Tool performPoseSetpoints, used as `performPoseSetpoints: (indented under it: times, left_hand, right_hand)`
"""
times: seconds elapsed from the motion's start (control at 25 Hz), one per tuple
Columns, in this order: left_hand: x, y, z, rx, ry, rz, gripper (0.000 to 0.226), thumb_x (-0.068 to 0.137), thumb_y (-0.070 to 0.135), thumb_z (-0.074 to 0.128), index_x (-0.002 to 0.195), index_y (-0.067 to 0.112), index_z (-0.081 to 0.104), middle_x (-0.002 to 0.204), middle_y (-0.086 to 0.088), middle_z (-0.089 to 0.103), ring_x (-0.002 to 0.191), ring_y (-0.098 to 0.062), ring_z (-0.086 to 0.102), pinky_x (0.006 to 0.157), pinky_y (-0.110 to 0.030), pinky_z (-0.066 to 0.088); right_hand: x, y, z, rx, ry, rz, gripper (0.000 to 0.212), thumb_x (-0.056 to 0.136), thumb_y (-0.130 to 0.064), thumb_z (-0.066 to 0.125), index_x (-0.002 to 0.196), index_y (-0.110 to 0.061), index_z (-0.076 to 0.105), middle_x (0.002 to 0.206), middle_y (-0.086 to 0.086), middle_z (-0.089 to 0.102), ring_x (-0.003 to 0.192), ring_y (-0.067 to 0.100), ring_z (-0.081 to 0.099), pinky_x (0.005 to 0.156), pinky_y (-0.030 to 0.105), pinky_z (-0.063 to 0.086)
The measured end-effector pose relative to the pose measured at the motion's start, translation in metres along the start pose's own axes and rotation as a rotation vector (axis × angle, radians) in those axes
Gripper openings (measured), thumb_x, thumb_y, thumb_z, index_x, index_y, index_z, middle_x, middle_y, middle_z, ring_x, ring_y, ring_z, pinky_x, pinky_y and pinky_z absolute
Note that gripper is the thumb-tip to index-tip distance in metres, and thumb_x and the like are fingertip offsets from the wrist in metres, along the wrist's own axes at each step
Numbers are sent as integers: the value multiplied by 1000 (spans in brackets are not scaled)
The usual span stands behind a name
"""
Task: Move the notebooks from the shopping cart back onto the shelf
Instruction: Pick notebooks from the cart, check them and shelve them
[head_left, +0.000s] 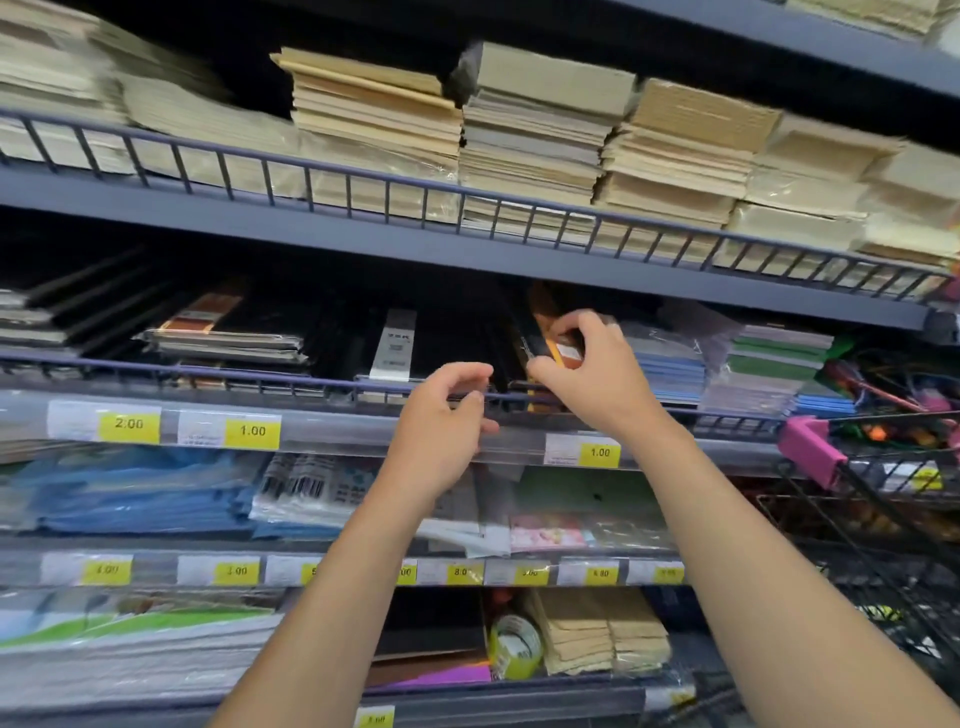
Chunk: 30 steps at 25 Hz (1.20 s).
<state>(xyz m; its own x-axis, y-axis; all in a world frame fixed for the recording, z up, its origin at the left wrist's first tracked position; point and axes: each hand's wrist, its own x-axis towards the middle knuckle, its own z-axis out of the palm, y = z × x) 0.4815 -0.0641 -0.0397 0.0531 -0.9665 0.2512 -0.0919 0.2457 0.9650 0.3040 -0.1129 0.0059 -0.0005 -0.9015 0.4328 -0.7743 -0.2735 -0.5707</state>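
Two bare forearms rising from the bottom edge toward mid-frame. Left hand (447, 415) at the centre, fingers curled loosely with the tips resting on the wire rail (260, 375) of the middle shelf (332, 431); nothing visibly held, though whether thumb and finger pinch the wire cannot be told. Right hand (592, 371) just right of centre and slightly higher, thumb and fingers clamped on an orange notebook (563, 349) in clear wrap, tilted on edge over the rail among dark notebooks (436, 343) standing and lying on that shelf. Blue and green notebook piles (769, 364) directly to the right of the orange one, partly under loose plastic. Yellow price tags (253, 430) along the clear strip below the rail, reading 2.00, 1.00 and 1.00. Tall stacks of cream paper pads (535, 130) across the upper shelf, filling the top of the frame behind another rail. Blue plastic-wrapped packs (140, 493) at lower left, tan paper bundles (597, 629) at lower centre. Shopping cart (883, 519) at the right edge, dark wire basket with a pink handle corner (808, 449), contents blurred and colourful.
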Motion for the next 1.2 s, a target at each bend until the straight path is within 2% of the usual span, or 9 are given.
performPoseSetpoints:
  times: [0.16, 0.36, 0.44, 0.56, 0.68, 0.8, 0.96, 1.08, 1.2]
  left_hand:
    - [18, -3, -8, 174, 23, 15, 38, 105, 12, 46, 132, 35, 59, 131, 17, 59, 68, -5, 74, 54, -21, 48]
    - [28, -2, 0, 461, -4, 45, 44, 105, 16, 45, 141, 42, 50, 138, 22, 54, 63, -5, 72, 64, -31, 56]
    - [32, 2, 3, 603, 1, 96, 46, 104, 21, 46, 146, 41, 44, 140, 19, 55, 75, -11, 73, 77, -40, 60]
    - [38, 5, 9, 868, -12, 185, 51, 103, 25, 47, 151, 41, 37, 129, 7, 65, 82, -20, 63, 65, -36, 52]
    - [39, 2, 19, 1048, -16, 261, 57, 102, 21, 46, 153, 44, 34, 132, 8, 63, 91, -22, 64, 61, -33, 44]
    - [38, 0, 34, 1112, -85, 262, 61, 99, 21, 48, 154, 40, 30, 132, 5, 60, 100, -26, 66, 66, -35, 44]
    - [37, -2, 44, 1106, -68, 280, 59, 96, 21, 51, 149, 34, 29, 112, 0, 62, 85, -26, 65, 61, -36, 42]
    - [39, -3, 43, 1079, -52, 293, 54, 95, 17, 52, 143, 33, 33, 95, 3, 62, 74, -22, 61, 55, -33, 39]
    - [43, 0, 41, 1099, -34, 288, 52, 95, 15, 51, 141, 36, 36, 88, 4, 63, 72, -22, 59, 54, -32, 35]
  right_hand:
    - [30, 2, 7, -149, -150, 46, 44, 78, -56, 64, 114, -33, 51, 101, -2, 60, 84, 15, 60, 69, 34, 52]
    - [32, 6, 24, -270, -244, 53, 58, 80, -62, 62, 125, -28, 52, 123, 1, 55, 101, 23, 59, 85, 39, 54]
    - [20, 9, 23, -271, -161, 19, 63, 83, -67, 57, 131, -26, 56, 127, 1, 60, 113, 24, 57, 92, 41, 53]
    - [-6, 20, 4, -175, 125, -8, 31, 98, -46, 48, 116, -27, 65, 106, -3, 67, 104, 20, 61, 84, 39, 53]
    - [-27, 26, -10, -266, 73, 81, 29, 101, -32, 43, 123, -32, 61, 99, -6, 71, 90, 20, 65, 74, 39, 56]
    - [-35, 23, -3, -483, -1, 77, 39, 99, -38, 44, 137, -30, 47, 116, -2, 68, 101, 28, 65, 75, 39, 50]
    - [-33, 13, 7, -600, -47, 83, 50, 98, -47, 45, 141, -24, 35, 123, 3, 62, 106, 31, 64, 77, 42, 46]
    - [-21, 8, 3, -616, 13, 97, 37, 100, -37, 43, 133, -20, 44, 127, 8, 52, 102, 34, 63, 72, 40, 46]
    - [-4, 4, 2, -645, -53, 119, 35, 98, -29, 45, 130, -17, 49, 128, 10, 56, 110, 36, 61, 74, 39, 40]
